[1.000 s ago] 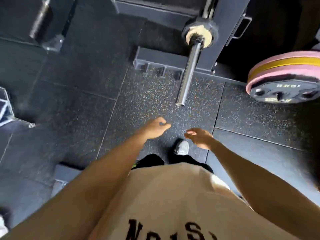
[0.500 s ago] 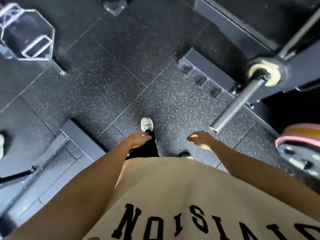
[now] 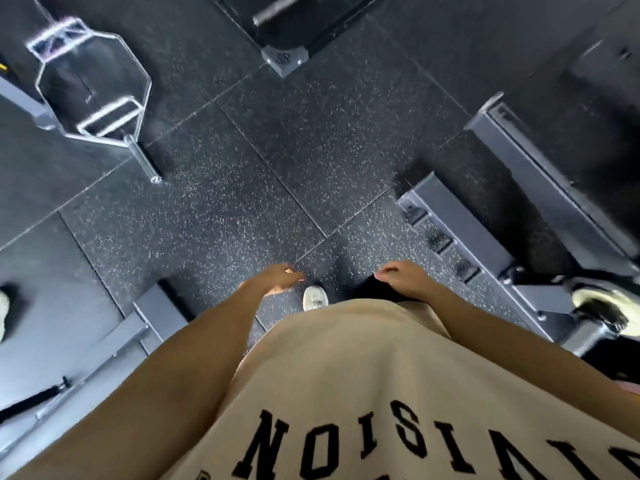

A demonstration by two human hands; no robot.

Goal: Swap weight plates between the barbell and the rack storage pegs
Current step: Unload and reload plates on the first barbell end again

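Black speckled rubber floor tiles [image 3: 242, 188] fill most of what we see, cut by straight seams. We record the left hand [image 3: 277, 279] and the right hand [image 3: 403, 276] both hanging free in front of a beige printed T-shirt [image 3: 398, 393], fingers loosely curled, holding nothing and touching nothing. Between and below them we note one white sports shoe [image 3: 315, 297] on the floor. At the right edge we find the grey steel rack base [image 3: 460, 223], and beside it the barbell's cream-faced collar end [image 3: 601, 306], blurred and partly cut off by the frame; the bar sleeve itself cannot be made out. A sliver of pink weight plate [image 3: 632, 388] shows at the far right edge, well apart from both hands. At upper left we log a chrome hexagonal trap bar [image 3: 104, 109] resting on the floor. A grey steel frame foot [image 3: 284, 58] stands at top centre.
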